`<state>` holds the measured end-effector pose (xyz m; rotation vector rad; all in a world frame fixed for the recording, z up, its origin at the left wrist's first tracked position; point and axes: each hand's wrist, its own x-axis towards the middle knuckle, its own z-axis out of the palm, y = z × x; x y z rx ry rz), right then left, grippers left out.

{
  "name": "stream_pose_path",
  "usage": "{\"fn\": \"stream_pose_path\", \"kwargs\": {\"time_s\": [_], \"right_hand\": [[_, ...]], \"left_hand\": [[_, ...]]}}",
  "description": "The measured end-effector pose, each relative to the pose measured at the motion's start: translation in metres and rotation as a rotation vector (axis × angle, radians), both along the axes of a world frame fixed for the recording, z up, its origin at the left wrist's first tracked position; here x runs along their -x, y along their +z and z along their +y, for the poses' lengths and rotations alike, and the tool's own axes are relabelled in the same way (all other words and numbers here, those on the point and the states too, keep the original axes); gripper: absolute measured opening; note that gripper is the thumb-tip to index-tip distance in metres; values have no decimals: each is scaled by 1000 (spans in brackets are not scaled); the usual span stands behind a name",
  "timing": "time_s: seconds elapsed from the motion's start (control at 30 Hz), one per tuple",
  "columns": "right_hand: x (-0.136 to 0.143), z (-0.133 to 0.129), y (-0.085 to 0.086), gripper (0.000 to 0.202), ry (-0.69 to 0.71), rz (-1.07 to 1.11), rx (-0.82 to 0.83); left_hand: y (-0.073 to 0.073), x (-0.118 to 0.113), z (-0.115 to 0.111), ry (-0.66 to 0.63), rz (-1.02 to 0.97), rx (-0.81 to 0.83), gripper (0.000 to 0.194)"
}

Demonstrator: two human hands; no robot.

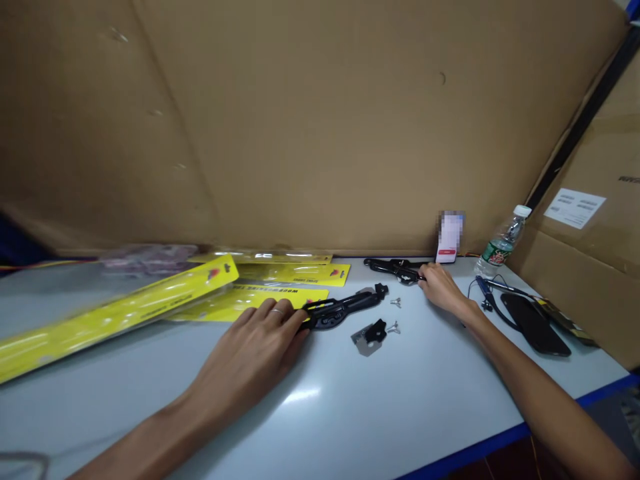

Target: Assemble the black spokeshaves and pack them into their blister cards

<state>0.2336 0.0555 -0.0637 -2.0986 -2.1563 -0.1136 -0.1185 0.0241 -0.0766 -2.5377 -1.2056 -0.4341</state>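
Observation:
My left hand [267, 333] is closed around the near end of a black metal tool, which looks like a spokeshave [343, 310]; its other end points to the back right. Farther back, my right hand [440, 285] grips the right end of a second black spokeshave [393, 269] lying near the cardboard. Between my hands, a grey flat blade [369, 348] rests on the table with a black cap piece [377, 331] over it. Two small silver wing screws lie close by, one beside the cap [394, 328] and one farther back [396, 303]. My fingertips are partly hidden.
Long yellow blister packs [120, 310] overlap on the left of the table [280, 427]. A lit phone [450, 237] stands against the cardboard wall [300, 133]. To the right are a water bottle [503, 243], cables and a dark phone-like slab [535, 325].

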Motion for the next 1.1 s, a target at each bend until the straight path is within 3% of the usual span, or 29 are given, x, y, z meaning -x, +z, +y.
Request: {"fn": "stream_pose_path", "kwargs": {"time_s": [0.3,0.4,0.53,0.63,0.73,0.9,1.1], "right_hand": [[1,-12,7,19,8,135,8],[10,-26,19,15,98,185,34],[36,-60,36,6,302,256,187],[56,-86,44,12,434,311,323],[68,-101,44,12,469,319,370],[72,-101,31,10,464,315,352],[74,-97,31,6,498,266,269]], "left_hand": [[0,-3,-3,-81,-100,-12,29],[5,-5,-9,-110,-199,-81,30],[11,-9,-22,-201,-218,-164,39],[10,-13,-32,-304,-158,-67,43],[7,-15,-38,-362,-88,87,34],[4,-17,-38,-375,-46,280,15],[2,-17,-36,-322,-81,358,16]]}}
